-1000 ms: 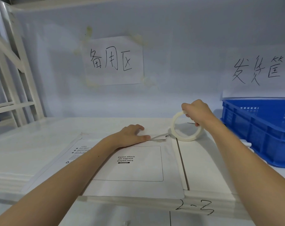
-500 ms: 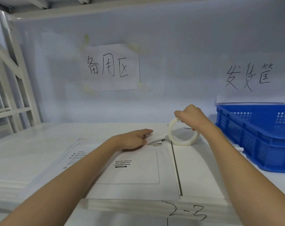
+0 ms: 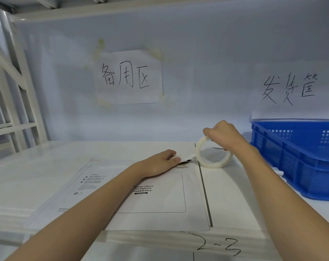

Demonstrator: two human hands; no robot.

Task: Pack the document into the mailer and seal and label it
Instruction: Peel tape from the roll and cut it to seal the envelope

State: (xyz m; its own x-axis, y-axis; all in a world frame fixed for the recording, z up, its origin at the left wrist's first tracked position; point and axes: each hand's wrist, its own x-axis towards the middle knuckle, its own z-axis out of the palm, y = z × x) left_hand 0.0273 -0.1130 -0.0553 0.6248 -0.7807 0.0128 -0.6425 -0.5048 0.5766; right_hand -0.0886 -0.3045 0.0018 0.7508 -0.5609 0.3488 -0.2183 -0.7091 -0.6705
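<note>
I see the mailer [image 3: 156, 204] flat on the near shelf, long axis running left-right. My left hand [image 3: 160, 162] presses its far right corner with straight fingers. Just beyond, to the right, my right hand [image 3: 224, 134] grips the upright tape roll [image 3: 213, 154] (strip end toward the corner, I judge).

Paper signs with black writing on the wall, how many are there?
2. One white paper sign hangs on the wall at centre; the other white paper sign hangs at right, above the blue plastic crate.

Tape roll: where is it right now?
Head view, right of centre: the tape roll stands on edge, gripped by the right hand, just past the mailer corner.
</note>
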